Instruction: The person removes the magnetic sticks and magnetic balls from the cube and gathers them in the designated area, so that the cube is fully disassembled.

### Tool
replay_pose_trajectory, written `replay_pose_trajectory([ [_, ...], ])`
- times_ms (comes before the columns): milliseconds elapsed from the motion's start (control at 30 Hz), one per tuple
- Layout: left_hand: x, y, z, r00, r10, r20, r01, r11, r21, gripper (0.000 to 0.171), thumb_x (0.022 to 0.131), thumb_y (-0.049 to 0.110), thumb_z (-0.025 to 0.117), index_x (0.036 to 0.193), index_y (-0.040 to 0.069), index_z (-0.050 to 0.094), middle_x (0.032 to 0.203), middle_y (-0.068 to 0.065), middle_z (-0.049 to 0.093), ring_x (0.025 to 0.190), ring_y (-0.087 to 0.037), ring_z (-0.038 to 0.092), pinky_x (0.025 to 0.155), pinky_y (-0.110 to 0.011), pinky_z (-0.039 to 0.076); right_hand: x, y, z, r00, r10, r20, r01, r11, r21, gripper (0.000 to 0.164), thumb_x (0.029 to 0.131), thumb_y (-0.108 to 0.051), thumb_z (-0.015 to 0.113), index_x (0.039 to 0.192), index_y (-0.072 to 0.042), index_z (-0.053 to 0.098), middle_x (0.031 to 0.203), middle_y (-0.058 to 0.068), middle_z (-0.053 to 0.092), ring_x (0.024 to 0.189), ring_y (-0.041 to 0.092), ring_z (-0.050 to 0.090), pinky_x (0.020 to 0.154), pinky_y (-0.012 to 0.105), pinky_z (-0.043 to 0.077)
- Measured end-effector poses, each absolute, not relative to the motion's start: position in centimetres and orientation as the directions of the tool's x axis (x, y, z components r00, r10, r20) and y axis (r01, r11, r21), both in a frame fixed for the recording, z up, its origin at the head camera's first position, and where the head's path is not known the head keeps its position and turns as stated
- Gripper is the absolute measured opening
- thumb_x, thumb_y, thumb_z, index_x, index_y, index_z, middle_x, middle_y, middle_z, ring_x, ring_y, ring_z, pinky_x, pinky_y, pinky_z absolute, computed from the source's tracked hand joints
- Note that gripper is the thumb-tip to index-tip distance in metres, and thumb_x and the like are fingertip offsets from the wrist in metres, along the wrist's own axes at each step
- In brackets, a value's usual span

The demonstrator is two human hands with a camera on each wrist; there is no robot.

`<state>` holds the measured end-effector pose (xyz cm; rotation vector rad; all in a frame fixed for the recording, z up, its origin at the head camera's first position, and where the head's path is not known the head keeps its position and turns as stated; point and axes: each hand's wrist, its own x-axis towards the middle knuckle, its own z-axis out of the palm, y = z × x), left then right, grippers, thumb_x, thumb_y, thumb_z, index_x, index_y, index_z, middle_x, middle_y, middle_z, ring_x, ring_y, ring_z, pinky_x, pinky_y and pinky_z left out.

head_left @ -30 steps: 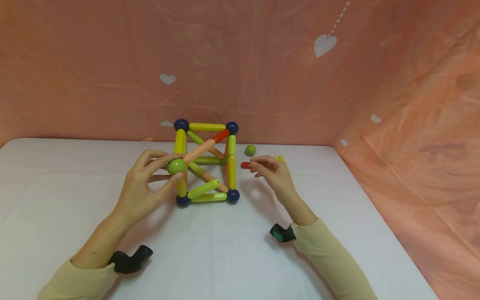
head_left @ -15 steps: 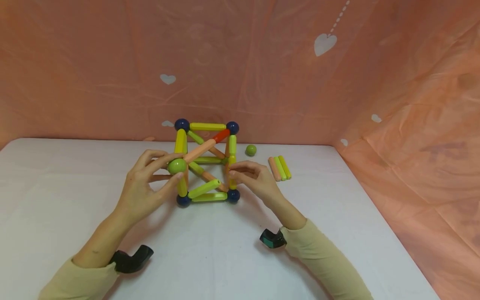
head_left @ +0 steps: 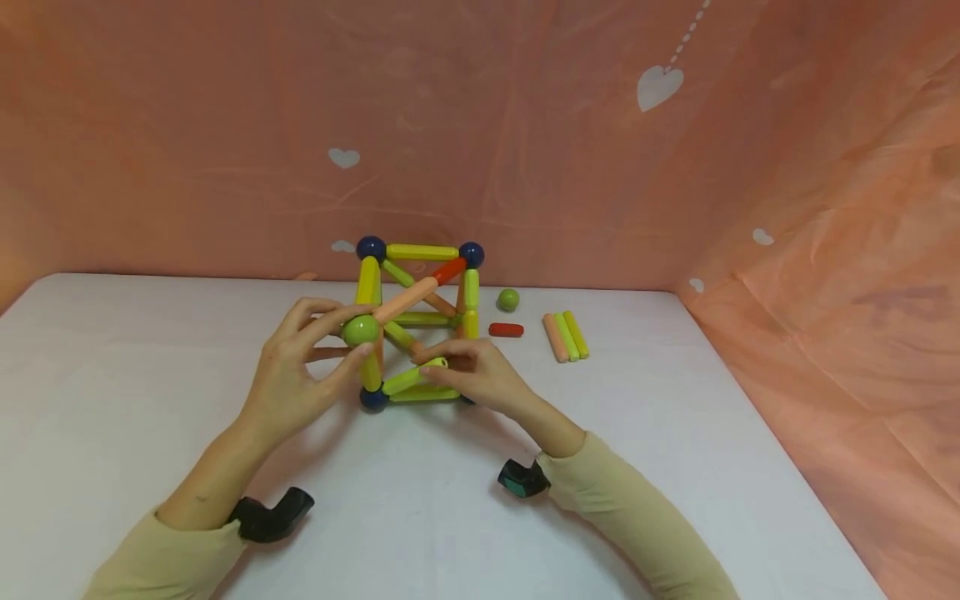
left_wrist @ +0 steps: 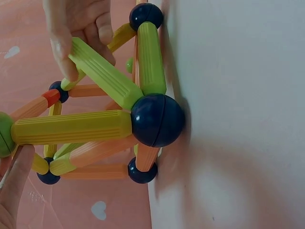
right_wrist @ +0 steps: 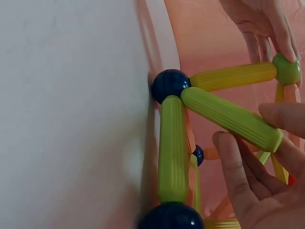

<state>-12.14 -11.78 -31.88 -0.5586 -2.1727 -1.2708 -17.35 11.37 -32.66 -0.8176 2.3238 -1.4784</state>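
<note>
A frame of magnetic rods and balls stands on the table, with navy balls (head_left: 373, 398) at several corners. My left hand (head_left: 288, 375) holds the green ball (head_left: 362, 332) at its left side between thumb and fingers. From that ball, a yellow rod (left_wrist: 71, 128) runs down to a lower navy corner ball (left_wrist: 157, 120). A lime green rod (right_wrist: 231, 118) slants up from the same corner ball, its other end joined to no ball. My right hand (head_left: 487, 379) pinches this free end, thumb on one side and fingers on the other.
Right of the frame, a short red rod (head_left: 506, 330) lies on the white table (head_left: 420, 517), with a loose green ball (head_left: 508, 299) behind it. Farther right, a peach rod (head_left: 556, 338), a lime rod and a yellow rod (head_left: 577, 334) lie side by side. A pink cloth hangs behind.
My right hand has moved left from beside the short red rod to the lime green rod's free end. The red rod now shows whole on the table. My left hand stays at the green ball.
</note>
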Motion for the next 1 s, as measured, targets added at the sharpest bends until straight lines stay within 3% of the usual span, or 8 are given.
replay_pose_trajectory([
  [100,-12.3,-11.7,-31.9,-0.754,0.079,0.653,0.608,0.460,0.647,0.043,0.077,-0.006,0.074,0.118,0.003,0.066,0.111,-0.012,0.055,0.093,0.003,0.052,0.074,-0.007,0.049,-17.2,11.5,-32.7,-0.804,-0.588,0.093,-0.354,0.347,-0.868,0.021,0.090,-0.012,0.065,0.108,-0.001,0.071,0.088,0.009,0.068,0.065,0.010,0.042,0.058,0.018,0.031],
  [167,-12.4,-11.7,-32.0,-0.752,0.082,0.654,0.612,0.457,0.646,0.043,0.077,-0.006,0.074,0.118,0.003,0.066,0.111,-0.012,0.055,0.093,0.003,0.052,0.074,-0.007,0.049,-17.0,11.7,-32.7,-0.802,-0.589,0.094,-0.369,0.366,-0.854,0.021,0.089,-0.011,0.066,0.107,-0.002,0.071,0.084,0.008,0.067,0.067,0.010,0.043,0.058,0.018,0.032],
  [400,-12.6,-11.7,-32.1,-0.756,0.086,0.649,0.611,0.448,0.653,0.043,0.077,-0.006,0.074,0.118,0.004,0.066,0.111,-0.011,0.055,0.094,0.003,0.052,0.073,-0.007,0.049,-16.6,12.5,-33.5,-0.782,-0.622,0.049,-0.419,0.465,-0.780,0.023,0.088,-0.010,0.067,0.110,-0.005,0.070,0.105,0.008,0.071,0.081,0.005,0.055,0.070,0.014,0.045],
  [600,-12.6,-11.9,-32.1,-0.752,0.088,0.653,0.611,0.463,0.642,0.043,0.077,-0.006,0.074,0.118,0.003,0.066,0.111,-0.011,0.055,0.094,0.004,0.051,0.073,-0.006,0.049,-16.3,12.9,-33.9,-0.734,-0.678,0.014,-0.456,0.478,-0.750,0.026,0.088,-0.010,0.067,0.113,-0.004,0.069,0.108,0.008,0.070,0.082,0.005,0.057,0.072,0.015,0.046],
  [833,-12.6,-12.1,-32.2,-0.753,0.081,0.653,0.606,0.471,0.641,0.043,0.077,-0.006,0.075,0.118,0.004,0.066,0.110,-0.010,0.055,0.093,0.004,0.051,0.073,-0.006,0.049,-16.4,14.7,-34.4,-0.758,-0.652,-0.020,-0.317,0.394,-0.863,0.028,0.088,-0.001,0.064,0.117,0.001,0.065,0.114,0.015,0.066,0.098,0.013,0.061,0.087,0.019,0.050],
  [1000,-12.5,-12.2,-32.2,-0.757,0.078,0.649,0.601,0.473,0.644,0.043,0.077,-0.005,0.075,0.118,0.004,0.066,0.110,-0.010,0.056,0.093,0.005,0.051,0.073,-0.006,0.048,-16.3,16.8,-34.6,-0.803,-0.596,-0.023,-0.268,0.394,-0.879,0.031,0.088,0.001,0.062,0.119,0.000,0.064,0.113,0.015,0.065,0.099,0.018,0.059,0.088,0.022,0.049],
])
